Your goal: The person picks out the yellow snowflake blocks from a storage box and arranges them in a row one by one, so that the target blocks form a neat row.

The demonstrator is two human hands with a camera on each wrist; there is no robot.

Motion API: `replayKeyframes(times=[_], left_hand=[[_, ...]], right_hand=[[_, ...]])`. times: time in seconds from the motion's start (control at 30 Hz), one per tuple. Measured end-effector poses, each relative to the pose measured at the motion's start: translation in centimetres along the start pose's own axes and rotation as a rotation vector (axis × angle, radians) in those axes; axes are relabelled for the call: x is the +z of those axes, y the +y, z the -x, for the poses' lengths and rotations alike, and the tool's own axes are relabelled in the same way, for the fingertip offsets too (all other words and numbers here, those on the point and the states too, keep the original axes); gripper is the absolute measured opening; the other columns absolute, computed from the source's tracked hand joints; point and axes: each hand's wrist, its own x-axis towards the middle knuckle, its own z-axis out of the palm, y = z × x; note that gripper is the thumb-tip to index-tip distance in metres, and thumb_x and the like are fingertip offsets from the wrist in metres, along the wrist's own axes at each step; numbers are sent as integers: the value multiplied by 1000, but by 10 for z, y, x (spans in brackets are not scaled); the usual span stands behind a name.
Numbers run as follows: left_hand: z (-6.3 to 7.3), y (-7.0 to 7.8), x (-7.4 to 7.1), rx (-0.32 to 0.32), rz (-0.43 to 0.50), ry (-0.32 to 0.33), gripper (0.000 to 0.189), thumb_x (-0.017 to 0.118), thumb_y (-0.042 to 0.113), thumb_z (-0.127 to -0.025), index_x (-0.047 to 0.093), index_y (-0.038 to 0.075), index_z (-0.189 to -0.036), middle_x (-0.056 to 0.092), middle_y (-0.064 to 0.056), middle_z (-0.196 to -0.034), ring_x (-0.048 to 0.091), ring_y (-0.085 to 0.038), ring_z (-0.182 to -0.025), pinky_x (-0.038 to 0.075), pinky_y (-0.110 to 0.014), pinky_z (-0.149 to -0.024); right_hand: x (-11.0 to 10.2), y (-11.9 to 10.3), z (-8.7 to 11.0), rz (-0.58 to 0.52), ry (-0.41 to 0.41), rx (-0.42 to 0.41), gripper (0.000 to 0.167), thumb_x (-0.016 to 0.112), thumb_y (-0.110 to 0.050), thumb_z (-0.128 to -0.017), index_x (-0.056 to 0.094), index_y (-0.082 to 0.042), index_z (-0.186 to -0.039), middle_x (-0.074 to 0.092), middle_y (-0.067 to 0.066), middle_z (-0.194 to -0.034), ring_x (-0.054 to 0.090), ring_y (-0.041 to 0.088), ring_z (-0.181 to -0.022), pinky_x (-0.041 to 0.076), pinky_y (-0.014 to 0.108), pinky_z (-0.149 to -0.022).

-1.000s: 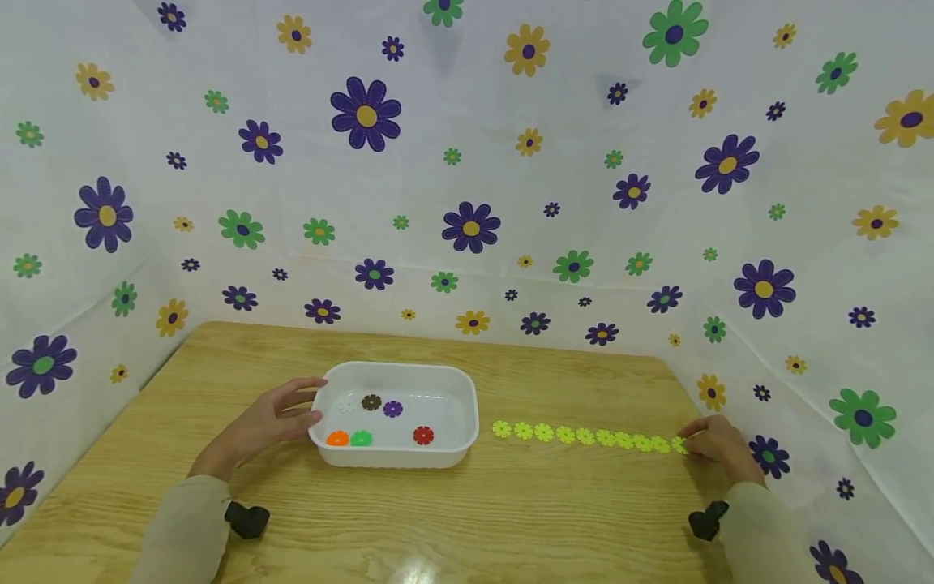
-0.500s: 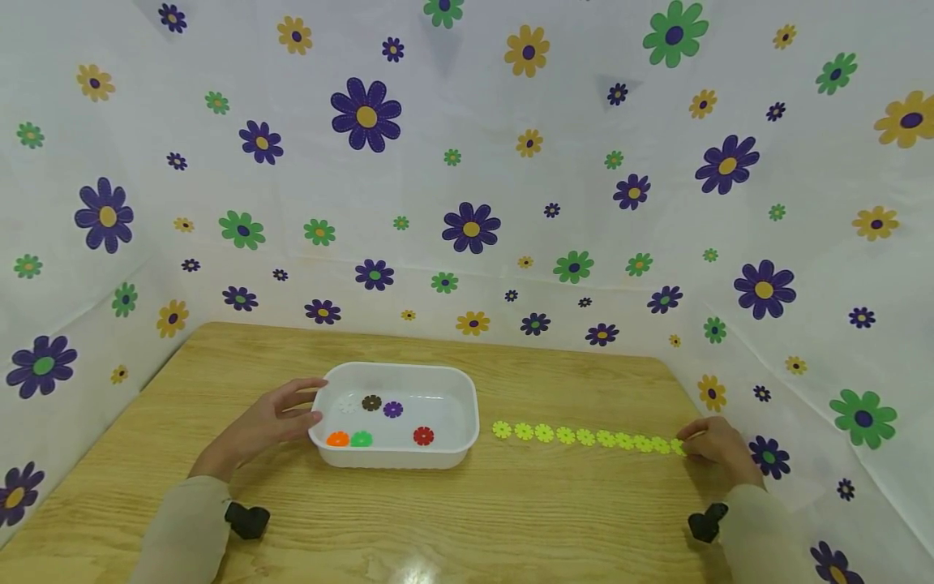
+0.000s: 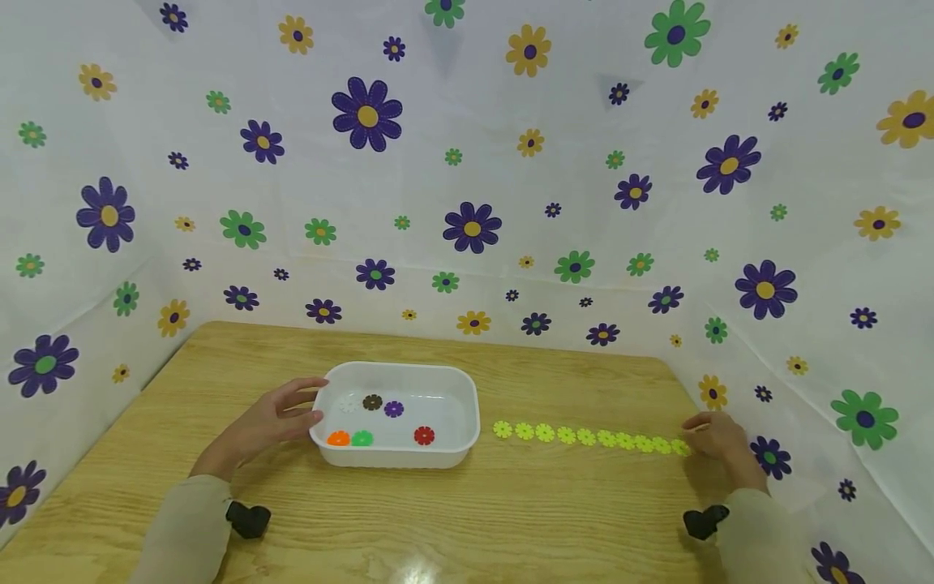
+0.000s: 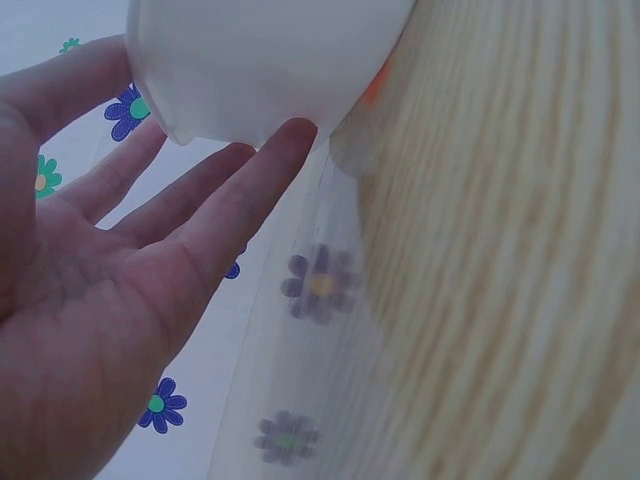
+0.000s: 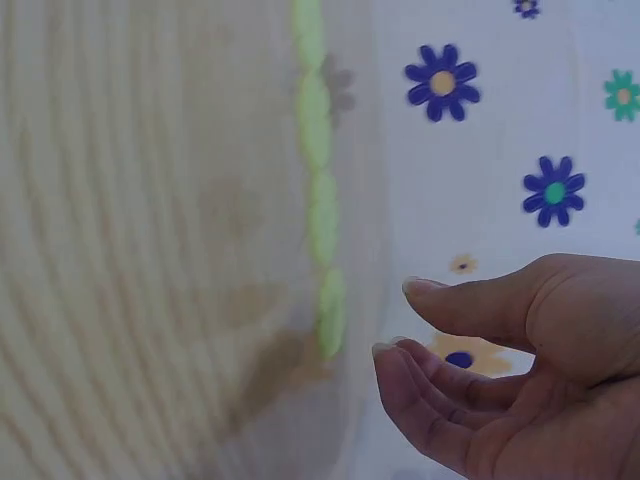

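Observation:
A white plastic tub (image 3: 397, 458) stands on the wooden table, left of centre. My left hand (image 3: 273, 418) touches its left end; the left wrist view shows the fingers (image 4: 215, 215) fairly straight against the outer wall. Inside lie flower-shaped plastic discs: a red disc (image 3: 424, 435), a purple disc (image 3: 394, 409), a brown disc (image 3: 372, 402), a green disc (image 3: 362, 438), an orange disc (image 3: 339, 438) and a whitish one. To the tub's right runs a row of yellow flower discs (image 3: 567, 435). My right hand (image 3: 718, 438) hovers beside its right end, thumb and fingertips apart, holding nothing.
White cloth (image 3: 292, 195) printed with flowers encloses the back and both sides of the table (image 3: 467, 527). A black wrist camera (image 3: 248, 519) sits on the left wrist, and another black camera (image 3: 705, 521) on the right.
My right hand has let go of the last yellow flower disc in the row and drawn slightly away to the right. The left hand and tub have not moved.

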Motion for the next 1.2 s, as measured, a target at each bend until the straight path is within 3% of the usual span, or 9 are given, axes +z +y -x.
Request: replayKeyframes(times=[0.1,0.23,0.53,0.77,1.2], left_hand=[[0,-1,0,-1,-7,3,65,64,28,-103,35,12,-159,29,-27,-166,38,-54,-147,56,-51,-106],[-1,-1,0,-11,-4,9,64,64,28,-102,36,13,-159,29,-26,-167,37,-54,-147,56,-52,-106],[-1,1,0,-28,-12,10,66,64,30,-102,35,14,-159,29,-26,-167,36,-54,-148,55,-53,-107],[0,1,0,-33,-16,14,66,64,30,-102,35,14,-159,29,-26,-167,36,-54,-148,55,-53,-107],[0,1,2,-8,-11,21,64,63,28,-103,35,12,-159,29,-27,-167,36,-55,-148,57,-49,-104]], right_hand=[[-1,-13,9,-7,22,-90,38,60,-11,-97,57,17,-124,60,43,-122,69,38,-92,63,43,-77],[4,-32,17,-24,35,-167,38,59,-12,-101,58,15,-126,57,44,-126,67,46,-101,63,48,-81],[26,-76,30,-160,30,-272,34,57,-11,-105,59,13,-129,59,39,-128,70,44,-100,64,48,-83],[36,-99,35,-173,20,-303,34,58,-13,-105,61,10,-130,61,35,-129,69,46,-105,64,48,-85],[39,-104,40,-163,2,-306,34,56,-14,-106,60,9,-130,61,34,-130,70,43,-103,64,47,-83]])
